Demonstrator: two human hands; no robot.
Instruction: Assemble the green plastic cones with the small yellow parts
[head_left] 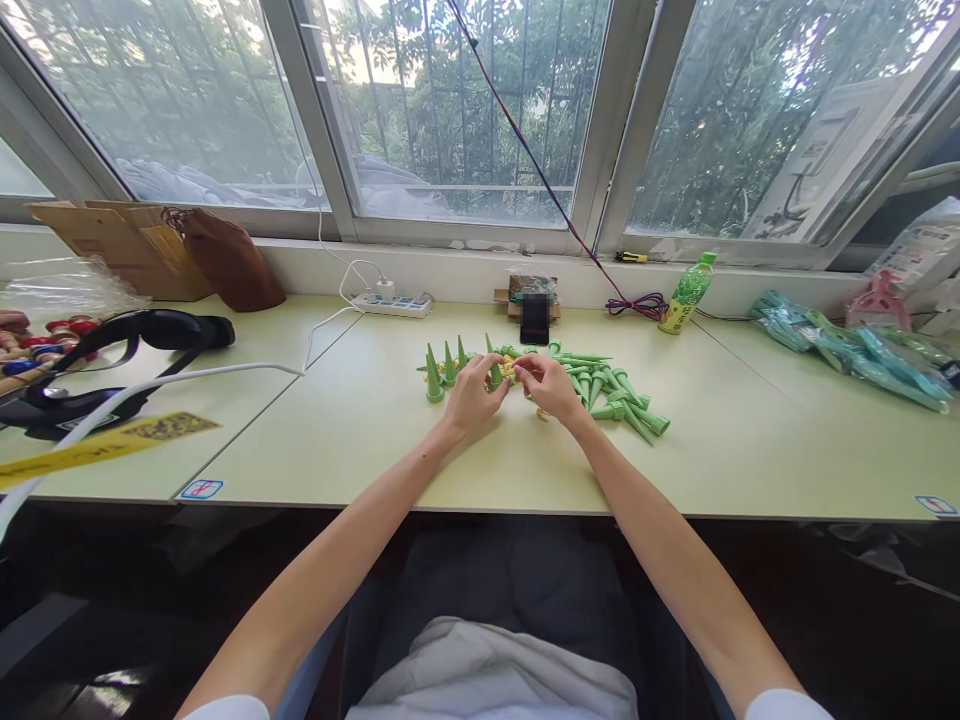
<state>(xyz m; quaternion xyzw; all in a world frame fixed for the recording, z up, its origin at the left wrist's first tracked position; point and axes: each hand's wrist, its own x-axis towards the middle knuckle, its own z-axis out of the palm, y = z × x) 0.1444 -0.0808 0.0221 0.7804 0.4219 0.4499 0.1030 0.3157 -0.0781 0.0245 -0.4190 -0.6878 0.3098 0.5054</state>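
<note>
My left hand (478,392) is closed around an upright green plastic spike (496,376), its pointed tip rising above my fingers. Close beside it, my right hand (553,386) has thumb and fingers pinched together; what lies between them is too small and covered to make out. Several green spikes (433,378) stand point-up to the left of my hands. To the right lies a loose pile of more green spikes (600,382), pointing various ways. Small yellow pieces (509,362) show just behind my fingertips, partly hidden.
A phone-like black device (535,322) leans against a small box behind my hands. Farther back are a power strip (394,303) and a green drink bottle (686,295). A black headset (142,340) and white cable lie left; plastic-wrapped packets (862,350) lie right.
</note>
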